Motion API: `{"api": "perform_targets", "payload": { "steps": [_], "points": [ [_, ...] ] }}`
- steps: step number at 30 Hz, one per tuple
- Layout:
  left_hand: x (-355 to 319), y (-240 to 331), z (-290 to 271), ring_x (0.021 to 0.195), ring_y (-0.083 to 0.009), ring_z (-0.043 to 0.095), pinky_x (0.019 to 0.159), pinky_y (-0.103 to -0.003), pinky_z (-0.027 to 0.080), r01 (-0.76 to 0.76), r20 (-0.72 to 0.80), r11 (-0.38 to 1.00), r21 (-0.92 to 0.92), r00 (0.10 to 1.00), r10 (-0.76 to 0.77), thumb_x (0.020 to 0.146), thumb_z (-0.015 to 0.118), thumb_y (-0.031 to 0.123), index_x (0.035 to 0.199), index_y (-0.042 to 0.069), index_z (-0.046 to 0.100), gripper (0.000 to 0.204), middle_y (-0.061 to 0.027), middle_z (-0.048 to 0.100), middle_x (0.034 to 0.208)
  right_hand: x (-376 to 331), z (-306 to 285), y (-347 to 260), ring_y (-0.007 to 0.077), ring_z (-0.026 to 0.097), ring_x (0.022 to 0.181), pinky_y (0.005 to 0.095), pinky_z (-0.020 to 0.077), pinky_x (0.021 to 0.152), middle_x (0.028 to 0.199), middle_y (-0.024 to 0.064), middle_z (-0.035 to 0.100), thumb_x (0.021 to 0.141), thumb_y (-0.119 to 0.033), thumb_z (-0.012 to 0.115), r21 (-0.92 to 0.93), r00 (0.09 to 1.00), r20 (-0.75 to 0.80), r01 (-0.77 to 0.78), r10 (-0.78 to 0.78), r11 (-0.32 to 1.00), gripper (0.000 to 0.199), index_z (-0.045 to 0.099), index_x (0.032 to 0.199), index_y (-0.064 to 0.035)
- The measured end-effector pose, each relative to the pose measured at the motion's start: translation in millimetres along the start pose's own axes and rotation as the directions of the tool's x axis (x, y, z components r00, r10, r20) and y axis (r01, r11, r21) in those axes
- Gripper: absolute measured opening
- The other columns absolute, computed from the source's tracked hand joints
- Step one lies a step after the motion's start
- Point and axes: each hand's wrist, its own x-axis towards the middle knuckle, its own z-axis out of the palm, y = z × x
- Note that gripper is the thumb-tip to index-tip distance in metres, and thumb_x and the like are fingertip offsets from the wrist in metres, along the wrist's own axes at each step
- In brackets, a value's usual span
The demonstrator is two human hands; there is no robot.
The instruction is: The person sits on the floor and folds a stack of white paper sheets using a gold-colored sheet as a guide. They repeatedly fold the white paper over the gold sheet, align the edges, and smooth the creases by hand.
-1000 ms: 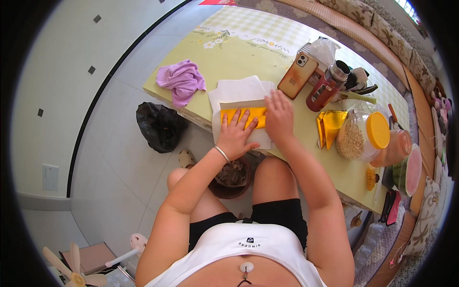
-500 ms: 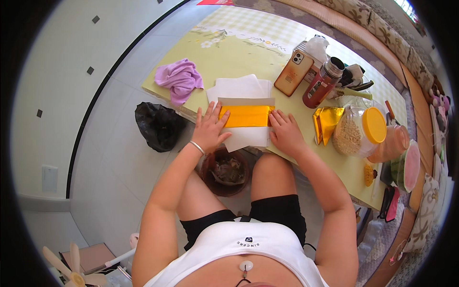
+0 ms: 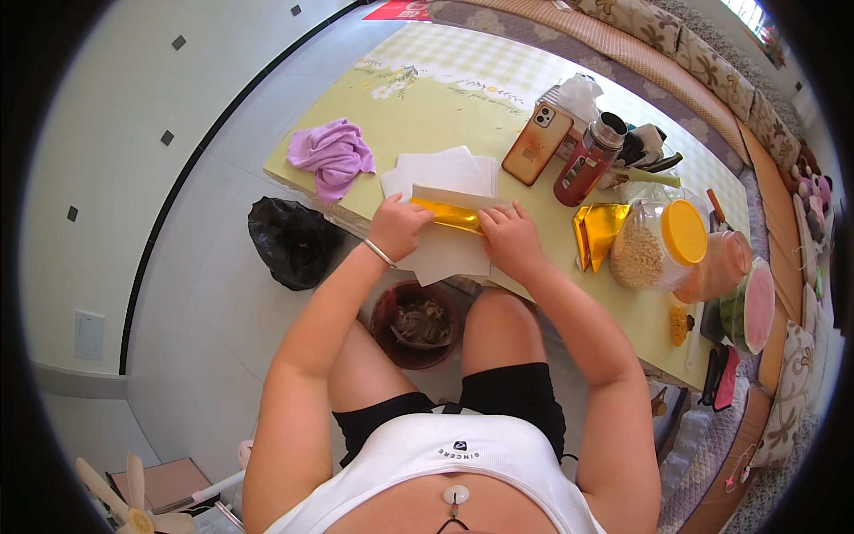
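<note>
At the near edge of the low table [image 3: 427,98], both of my hands work one strip of shiny gold paper [image 3: 449,215]. My left hand [image 3: 398,227] is curled over the strip's left end, fingers pressed down onto it, a thin silver bangle at the wrist. My right hand [image 3: 509,238] sits on the strip's right end, fingers close together and flat, pinning it. Both forearms reach up from my lap, elbows bent, and converge on the paper. The two hands lie near each other with the gold strip showing between them.

The strip is glossy foil-like paper, folded long and narrow, with a white flap standing along its far edge. It lies on a small stack of matte white sheets [image 3: 445,173], which overhang the table edge toward my knees.

Left of the gold paper, a crumpled lilac cloth [image 3: 331,156] lies soft and bunched on the tabletop. Beyond the paper stand a phone in an orange case [image 3: 536,144] and a dark red cylindrical bottle [image 3: 585,165]. Right of the paper lie more folded gold pieces [image 3: 600,230], then a clear jar with an orange lid [image 3: 660,245], filled with pale grains. The tabletop is smooth, yellow-green, with a checked and floral print.

Below the paper, between my knees, a round brown bowl [image 3: 416,322] sits on the pale tiled floor, and a wrinkled black plastic bag [image 3: 292,240] lies left of it.
</note>
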Motion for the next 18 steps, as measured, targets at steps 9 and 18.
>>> {"api": "perform_targets", "payload": {
  "steps": [9, 18],
  "points": [
    [-9.7, 57.3, 21.3, 0.09, -0.0319, 0.062, 0.081, -0.044, 0.05, 0.027, -0.231, 0.974, -0.224, 0.97, -0.08, 0.074, 0.07, 0.009, 0.09, 0.006, 0.07, 0.016, -0.0125, 0.066, 0.097, -7.3, 14.8, -23.9, 0.0253, 0.062, 0.087, 0.0391, 0.0491, 0.078, 0.084, 0.0051, 0.063, 0.075, -0.014, 0.07, 0.129, 0.994, -0.1, -0.037, 0.05, 0.991, 0.008, 0.068, 0.081, -0.0094],
    [-2.8, 61.4, 43.1, 0.086, -0.0323, 0.063, 0.075, -0.04, 0.052, 0.364, -0.304, 0.81, -0.46, 0.792, -0.529, 0.071, 0.077, 0.008, 0.067, -0.001, 0.066, 0.015, -0.016, 0.065, 0.088, -0.4, 23.0, -5.0, 0.0293, 0.062, 0.092, 0.0394, 0.0513, 0.076, 0.092, 0.0092, 0.066, 0.078, -0.019, 0.079, 0.436, 0.867, 0.176, -0.493, 0.466, 0.753, 0.016, 0.07, 0.082, -0.0065]
  ]
}}
